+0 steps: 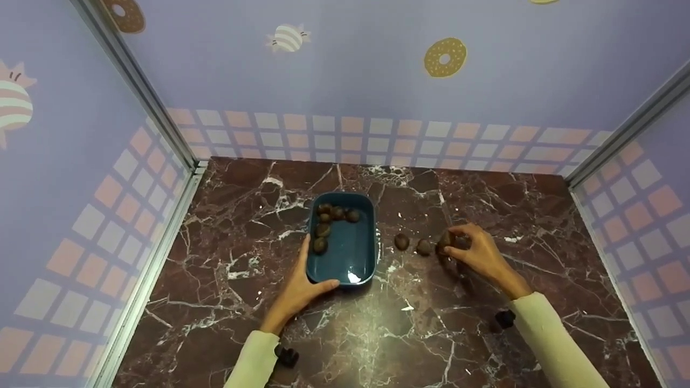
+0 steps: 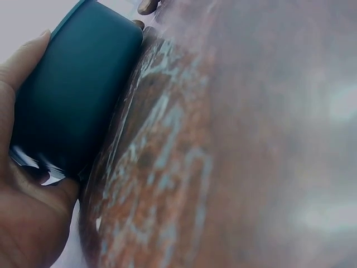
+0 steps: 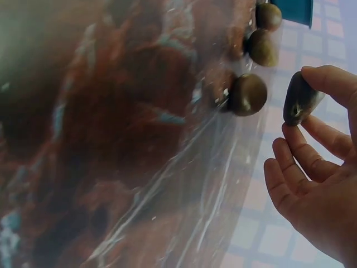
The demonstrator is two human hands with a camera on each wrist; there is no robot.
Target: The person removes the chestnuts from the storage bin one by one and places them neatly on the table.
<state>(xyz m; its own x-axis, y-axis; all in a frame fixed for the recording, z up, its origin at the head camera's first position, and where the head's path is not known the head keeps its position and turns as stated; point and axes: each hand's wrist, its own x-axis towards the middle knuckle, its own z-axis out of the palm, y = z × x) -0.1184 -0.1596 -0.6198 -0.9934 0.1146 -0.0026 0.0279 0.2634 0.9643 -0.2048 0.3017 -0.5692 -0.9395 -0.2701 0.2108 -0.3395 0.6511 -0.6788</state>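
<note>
A dark blue rectangular dish [image 1: 350,253] sits mid-table with several brown nuts [image 1: 323,229] along its far and left sides. My left hand [image 1: 302,280] grips its near left corner, thumb on the near rim and fingers along the left wall; in the left wrist view that hand [image 2: 25,218] wraps the dish [image 2: 78,95]. To the right, my right hand [image 1: 468,245] pinches one brown nut [image 1: 446,239] between thumb and fingertips, just above the table. The right wrist view shows the pinched nut [image 3: 301,100] in that hand [image 3: 315,162].
Loose nuts [image 1: 401,241] [image 1: 424,247] lie on the dark marble table [image 1: 377,334] between dish and right hand; three of them [image 3: 248,94] show in the right wrist view. Patterned walls close the table in at left, back and right. Pale sleeves cover both forearms.
</note>
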